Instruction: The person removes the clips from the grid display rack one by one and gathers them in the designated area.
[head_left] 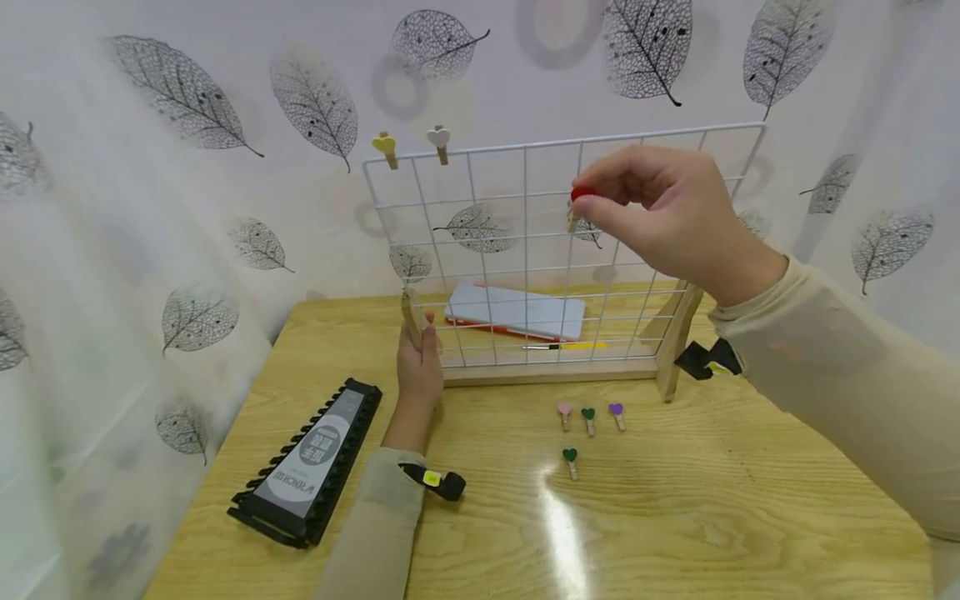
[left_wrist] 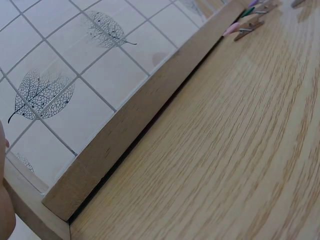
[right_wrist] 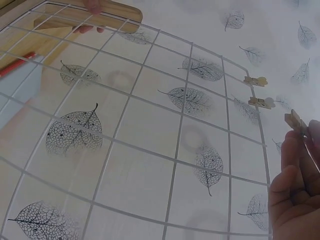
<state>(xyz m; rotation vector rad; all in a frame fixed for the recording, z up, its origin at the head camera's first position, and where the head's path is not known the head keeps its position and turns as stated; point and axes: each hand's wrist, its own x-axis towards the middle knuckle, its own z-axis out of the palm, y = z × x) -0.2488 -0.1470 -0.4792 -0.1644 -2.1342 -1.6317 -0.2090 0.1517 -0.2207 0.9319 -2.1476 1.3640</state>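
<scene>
In the head view my right hand (head_left: 667, 212) pinches a small wooden clothespin with a red heart (head_left: 581, 192) between thumb and fingertips, held in front of the white wire grid panel (head_left: 526, 167). The right wrist view shows that clothespin's wooden end (right_wrist: 295, 122) near the panel's top edge. My left hand (head_left: 420, 367) grips the wooden side support (head_left: 411, 317) of the panel's stand. Clipped on the top wire at the left are a yellow heart clothespin (head_left: 384, 147) and a white one (head_left: 439, 142).
On the table lie a pink heart clothespin (head_left: 565, 415), two green ones (head_left: 588, 421) and a purple one (head_left: 617, 415). A black wrench rack (head_left: 322, 450) lies left of my left arm. Behind the grid are a pale flat case (head_left: 517, 310) and a thin yellow-handled brush (head_left: 588, 346).
</scene>
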